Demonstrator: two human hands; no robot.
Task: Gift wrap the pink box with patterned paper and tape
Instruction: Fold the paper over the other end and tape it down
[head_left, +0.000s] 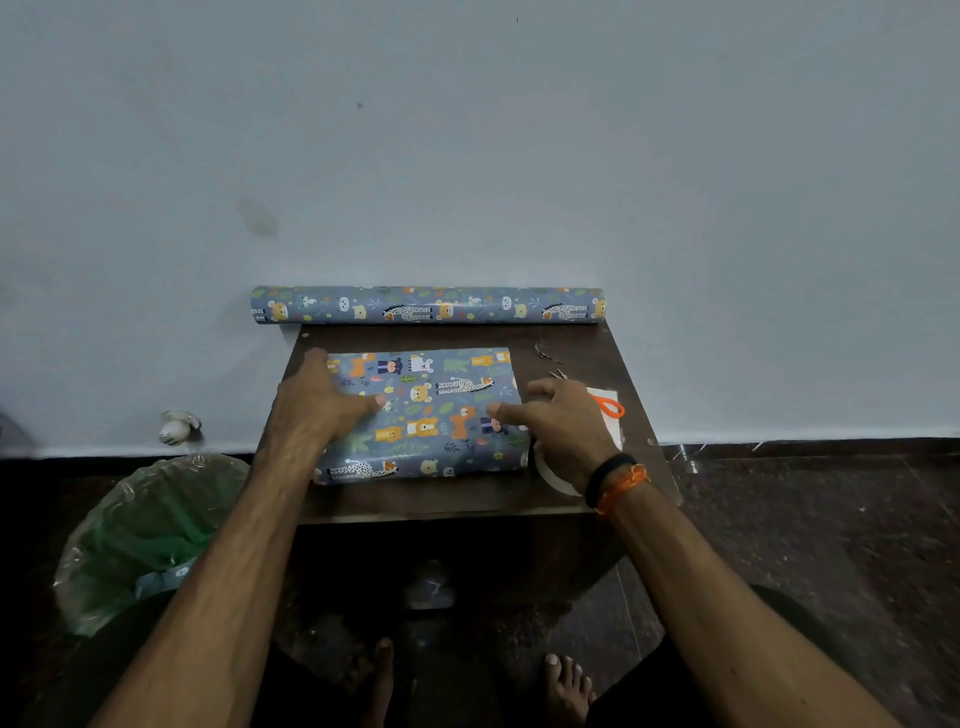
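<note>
The box lies flat on the small dark wooden table, covered in blue paper with cartoon animals; no pink shows. My left hand grips its left end, thumb lying across the top and fingers wrapped over the far left edge. My right hand holds the right end, thumb pressed on the top face, fingers curled down the right side. A roll of clear tape peeks out under my right wrist. The roll of matching paper lies along the table's back edge against the wall.
Orange-handled scissors rest on a white sheet at the table's right side, with small paper scraps behind them. A green bag-lined bin stands on the floor at the left. My bare feet are below the table.
</note>
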